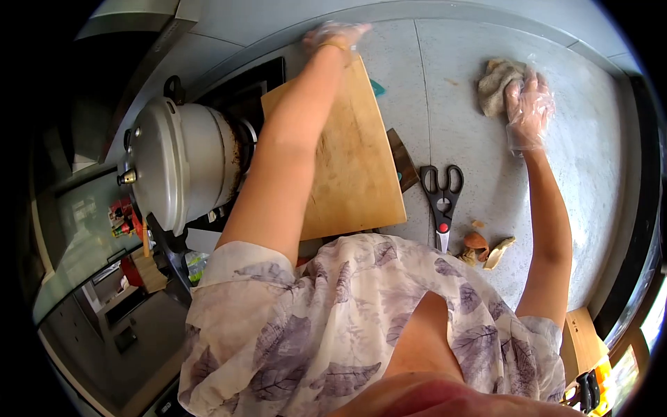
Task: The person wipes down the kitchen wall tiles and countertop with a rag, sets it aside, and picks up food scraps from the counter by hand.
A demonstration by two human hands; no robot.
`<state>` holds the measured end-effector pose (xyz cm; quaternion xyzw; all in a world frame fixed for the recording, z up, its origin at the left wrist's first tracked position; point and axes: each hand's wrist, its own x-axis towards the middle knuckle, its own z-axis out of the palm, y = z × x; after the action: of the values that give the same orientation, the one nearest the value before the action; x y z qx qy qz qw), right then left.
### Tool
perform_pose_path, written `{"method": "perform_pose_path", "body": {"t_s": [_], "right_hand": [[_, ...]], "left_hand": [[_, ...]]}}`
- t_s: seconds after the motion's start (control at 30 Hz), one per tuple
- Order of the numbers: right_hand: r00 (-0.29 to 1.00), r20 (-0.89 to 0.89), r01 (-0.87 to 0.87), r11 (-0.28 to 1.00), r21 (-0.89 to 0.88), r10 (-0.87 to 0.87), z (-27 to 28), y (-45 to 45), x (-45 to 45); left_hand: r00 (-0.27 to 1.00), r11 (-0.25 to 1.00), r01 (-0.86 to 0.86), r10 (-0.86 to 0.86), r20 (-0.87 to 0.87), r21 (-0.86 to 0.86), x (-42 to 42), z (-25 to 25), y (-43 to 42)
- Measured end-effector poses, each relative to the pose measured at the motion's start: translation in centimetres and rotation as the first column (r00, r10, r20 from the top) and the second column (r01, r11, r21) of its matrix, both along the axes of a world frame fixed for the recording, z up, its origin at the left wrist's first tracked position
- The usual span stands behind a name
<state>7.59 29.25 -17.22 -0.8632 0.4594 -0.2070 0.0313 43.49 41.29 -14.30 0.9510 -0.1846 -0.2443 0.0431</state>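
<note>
My left hand (337, 36), in a clear plastic glove, is at the far edge of a wooden cutting board (354, 160) and appears to grip it; the fingertips are partly hidden. Part of a dark, flat piece (403, 160) shows from beneath the board's right side, as does a teal bit (377, 87). On the right, my right hand (531, 108), also gloved in clear plastic, holds a grey-brown cloth (499, 85) against the grey countertop (465, 132). Black-handled kitchen scissors (442, 198) lie between my arms.
Brownish peels or scraps (478, 249) lie on the counter near my body. A large metal pressure cooker (184, 156) stands on the stove at left, its black handle reaching toward me. At lower right are a wooden block (582, 340) and black handles (589, 390).
</note>
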Motion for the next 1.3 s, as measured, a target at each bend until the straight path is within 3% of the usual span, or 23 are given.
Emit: {"method": "perform_pose_path", "body": {"t_s": [0.1, 0.2, 0.37, 0.47, 0.57, 0.63, 0.7, 0.73, 0.83, 0.87, 0.9, 0.93, 0.97, 1.0, 1.07, 1.1, 1.13, 1.17, 1.27, 1.3], "right_hand": [[1.000, 0.021, -0.013, 1.000, 0.010, 0.013, 0.0, 0.0, 0.2], [0.999, 0.041, -0.018, 1.000, 0.021, 0.017, 0.1, 0.1, 0.2], [0.998, 0.047, -0.038, 0.999, 0.029, 0.037, 0.3, 0.1, 0.1], [1.000, 0.014, -0.020, 1.000, 0.009, 0.020, -0.1, 0.0, 0.0], [0.997, 0.028, -0.067, 0.986, -0.156, 0.072, 0.1, 0.2, -0.1], [0.971, -0.041, -0.240, 0.960, -0.145, 0.237, 0.1, 0.3, -0.6], [0.925, -0.087, -0.379, 0.921, -0.094, 0.371, 1.2, -0.5, -0.8], [0.883, -0.200, -0.442, 0.896, -0.047, 0.425, 2.0, -1.0, -1.3], [0.717, -0.466, -0.536, 0.838, 0.106, 0.518, 7.0, -0.9, -0.8], [0.696, -0.493, -0.516, 0.841, 0.162, 0.522, 7.3, -1.1, 0.0], [0.675, -0.519, -0.490, 0.845, 0.216, 0.524, 7.5, -1.5, 1.0], [0.654, -0.544, -0.457, 0.848, 0.270, 0.526, 7.3, -1.8, 2.1], [0.687, -0.485, -0.512, 0.834, 0.205, 0.541, 5.9, -3.0, 2.2], [0.819, -0.297, -0.441, 0.869, 0.222, 0.491, 5.3, -3.4, 3.4], [0.952, 0.102, -0.306, 0.902, 0.305, 0.288, 4.5, -4.1, 5.6], [0.911, 0.072, -0.413, 0.887, 0.206, 0.407, 6.0, -3.1, 7.8], [0.744, 0.127, -0.649, 0.755, -0.096, 0.656, 7.4, -1.8, 10.3], [0.671, 0.114, -0.706, 0.679, -0.201, 0.733, 8.5, -0.3, 12.8], [0.563, 0.030, -0.770, 0.538, -0.344, 0.826, 9.6, 7.1, 23.0], [0.550, -0.019, -0.781, 0.507, -0.366, 0.835, 9.0, 9.5, 26.3]], "left_hand": [[0.989, 0.993, -0.061, 0.046, -0.144, -0.102, 6.0, -3.8, 2.6], [0.992, 0.990, -0.017, 0.000, -0.122, -0.139, 3.5, -2.6, 1.1], [0.953, 0.957, -0.233, 0.261, 0.153, -0.174, -7.8, -1.8, -4.7], [0.974, 0.968, -0.180, 0.200, 0.107, -0.174, -4.3, -0.2, -1.7], [0.979, 0.967, -0.178, 0.194, 0.069, -0.185, 1.1, 1.1, 3.7], [0.974, 0.950, -0.195, 0.216, 0.065, -0.244, 3.1, 2.1, 7.3], [0.987, 0.954, -0.032, 0.078, 0.142, -0.298, 3.2, 3.8, 8.6], [0.965, 0.887, -0.187, 0.246, 0.089, -0.423, 2.3, 3.9, 9.8], [0.999, 0.932, 0.016, -0.034, -0.042, -0.363, -2.6, 8.1, 13.2], [0.997, 0.720, 0.035, -0.076, -0.028, -0.693, -4.3, 5.9, 15.2], [0.998, 0.615, -0.013, -0.044, -0.051, -0.788, -4.5, 1.5, 15.9], [0.991, 0.589, 0.114, -0.129, 0.047, -0.800, -7.0, 3.1, 16.9], [0.983, 0.522, 0.072, -0.182, -0.028, -0.850, -7.9, 3.3, 17.6], [0.966, 0.458, 0.019, -0.238, -0.103, -0.889, -8.9, 3.7, 18.3], [0.891, 0.518, 0.448, -0.319, 0.322, -0.728, -10.2, 5.6, 19.2], [0.892, 0.500, 0.443, -0.328, 0.310, -0.744, -10.6, 6.2, 19.6], [0.889, 0.477, 0.441, -0.348, 0.298, -0.760, -11.0, 6.6, 19.8], [0.884, 0.455, 0.439, -0.373, 0.282, -0.775, -11.4, 6.9, 20.0], [0.820, 0.363, 0.558, -0.380, 0.428, -0.746, -12.6, 7.2, 19.8], [0.806, 0.387, 0.573, -0.424, 0.412, -0.722, -12.7, 7.2, 20.0]]}}
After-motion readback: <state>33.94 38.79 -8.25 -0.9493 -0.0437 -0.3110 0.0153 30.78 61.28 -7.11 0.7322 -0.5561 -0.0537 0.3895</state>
